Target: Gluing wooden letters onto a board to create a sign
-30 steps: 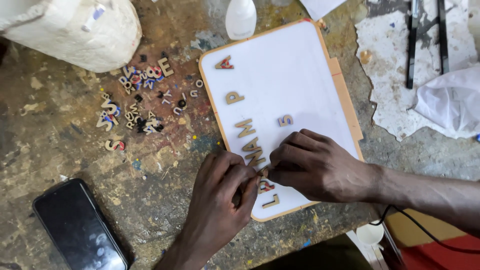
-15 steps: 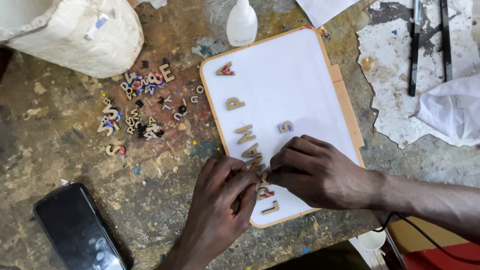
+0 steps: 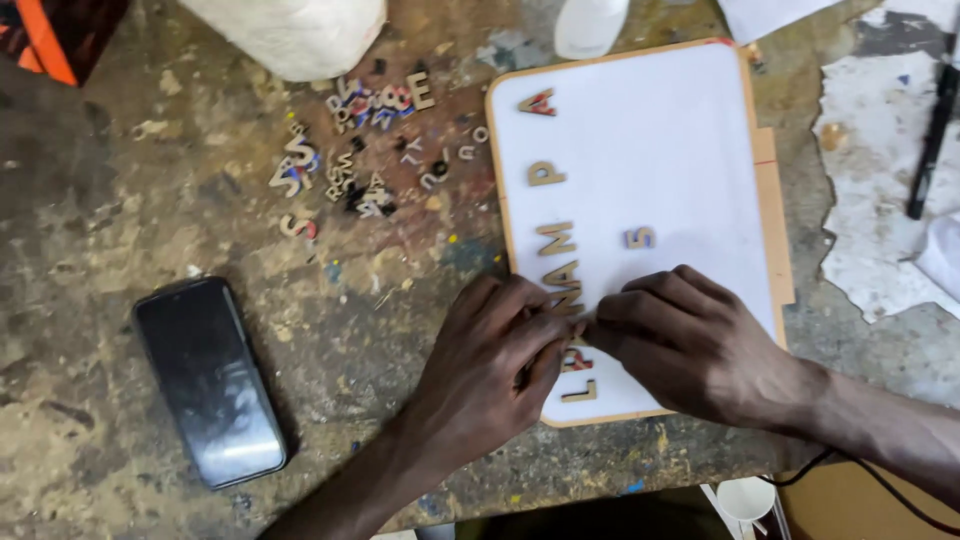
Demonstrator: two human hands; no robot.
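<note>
- Head view: the left hand [image 3: 490, 350] and the right hand [image 3: 690, 340] meet fingertip to fingertip over the lower left part of a white board [image 3: 660, 160] with a pale wooden frame.
- The fingers of both hands are bent and drawn together, pinching at a small wooden letter [image 3: 578, 325] in the column on the board; the piece is mostly hidden under the fingertips, so how firmly each hand grips it cannot be told.
- The column of wooden letters [image 3: 560, 265] runs down the left side of the board, with one more letter [image 3: 579, 391] showing below the hands near the lower edge.
- A single small piece [image 3: 640, 237] lies apart, near the middle of the board, just above the right hand.
- The board lies flat on a stained, paint-flecked worktop [image 3: 120, 210].
- A scattered heap of loose letters [image 3: 350, 160] sits on the worktop left of the board, well apart from the hands.
- A dark phone [image 3: 210, 380] lies face up to the left of the left forearm.
- A white sack [image 3: 290, 30] sits at the top edge, a white bottle [image 3: 590, 22] beside it.
- A black pen [image 3: 932, 140] rests on torn white paper [image 3: 870, 200] at the right.
</note>
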